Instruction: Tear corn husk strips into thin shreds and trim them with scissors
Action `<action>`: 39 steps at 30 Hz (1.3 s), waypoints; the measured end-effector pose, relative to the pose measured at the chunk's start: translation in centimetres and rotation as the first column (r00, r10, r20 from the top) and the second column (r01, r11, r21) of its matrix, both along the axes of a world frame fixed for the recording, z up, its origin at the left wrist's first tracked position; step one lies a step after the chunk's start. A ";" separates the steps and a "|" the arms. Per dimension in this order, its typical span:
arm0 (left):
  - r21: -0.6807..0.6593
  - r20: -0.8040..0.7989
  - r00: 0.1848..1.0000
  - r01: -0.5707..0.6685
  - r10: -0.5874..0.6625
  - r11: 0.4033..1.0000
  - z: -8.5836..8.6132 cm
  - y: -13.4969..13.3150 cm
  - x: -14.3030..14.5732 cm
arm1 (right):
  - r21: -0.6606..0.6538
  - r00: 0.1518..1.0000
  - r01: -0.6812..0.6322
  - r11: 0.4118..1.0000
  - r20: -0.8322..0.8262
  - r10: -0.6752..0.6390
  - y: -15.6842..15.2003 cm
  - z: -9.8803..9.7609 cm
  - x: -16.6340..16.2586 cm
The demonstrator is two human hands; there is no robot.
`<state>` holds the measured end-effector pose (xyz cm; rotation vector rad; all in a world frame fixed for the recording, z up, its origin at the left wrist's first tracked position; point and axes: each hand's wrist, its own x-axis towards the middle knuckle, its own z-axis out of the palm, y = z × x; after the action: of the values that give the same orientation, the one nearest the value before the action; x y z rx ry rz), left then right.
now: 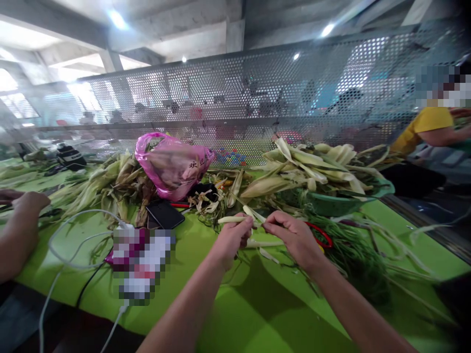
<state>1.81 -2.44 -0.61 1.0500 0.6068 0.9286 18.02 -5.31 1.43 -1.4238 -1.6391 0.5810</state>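
Observation:
Near the middle of the green table, my left hand [235,238] is closed around a pale strip of corn husk [228,220], whose end sticks out to the left. My right hand [289,234] pinches the other end of the husk, close to the left fingertips. A narrow pale piece [254,214] stands up between the two hands. Below them, another pale strip [265,243] and small scraps lie on the table. Just past my right wrist shows a red loop [324,234], partly hidden, beside a heap of dark green strands [362,257].
Dry husks [324,162] overflow a green basket [342,203] at the back right. A pink plastic bag [172,169] stands behind a dark phone [165,215]. White cables [55,245] loop on the left, near another person's arm [18,235]. A perforated metal screen [221,93] runs behind the table.

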 end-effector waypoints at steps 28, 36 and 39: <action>0.304 -0.288 0.953 0.188 -0.098 0.934 -0.4 0.3 0.1 | 0.115 0.981 0.139 0.984 -0.152 -0.121 1.0 -0.8 1.2; 0.425 -0.464 0.886 0.209 0.014 0.881 -1.7 0.6 1.0 | 0.310 0.933 -0.131 0.942 0.361 0.011 -0.1 0.5 0.0; 0.390 -0.416 0.909 0.216 -0.038 0.895 -1.9 0.3 1.4 | 0.275 0.952 -0.118 0.954 0.304 0.030 0.0 0.2 -0.2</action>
<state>3.19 -2.09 -2.54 1.6873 0.6721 0.7455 17.77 -5.28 1.66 -1.2781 -1.9319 0.1572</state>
